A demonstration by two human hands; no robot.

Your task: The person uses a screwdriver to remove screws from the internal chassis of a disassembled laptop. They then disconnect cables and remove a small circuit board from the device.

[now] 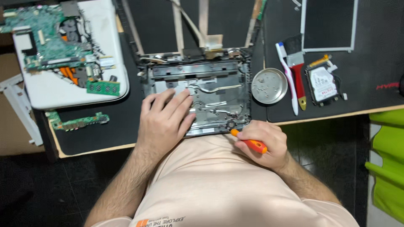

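While the left hand (165, 120) lies flat, fingers spread, on the stripped grey laptop chassis (198, 94) at the bench (122, 126) edge, the right hand (265, 143) grips an orange screwdriver (250, 143); a white-labelled hard drive (322, 84) sits right.

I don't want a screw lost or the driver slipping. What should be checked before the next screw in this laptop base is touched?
1. Laptop base held steady: ok, left hand lies flat on it.
2. Orange screwdriver gripped: ok, in right hand.
3. Tip seated in a screw: cannot tell, the tip is hidden at the base's near right corner.
4. Round metal dish within reach: ok, just right of the base, with small parts in it.
5. Green circuit board clear of the work: ok, on the white lid at far left.
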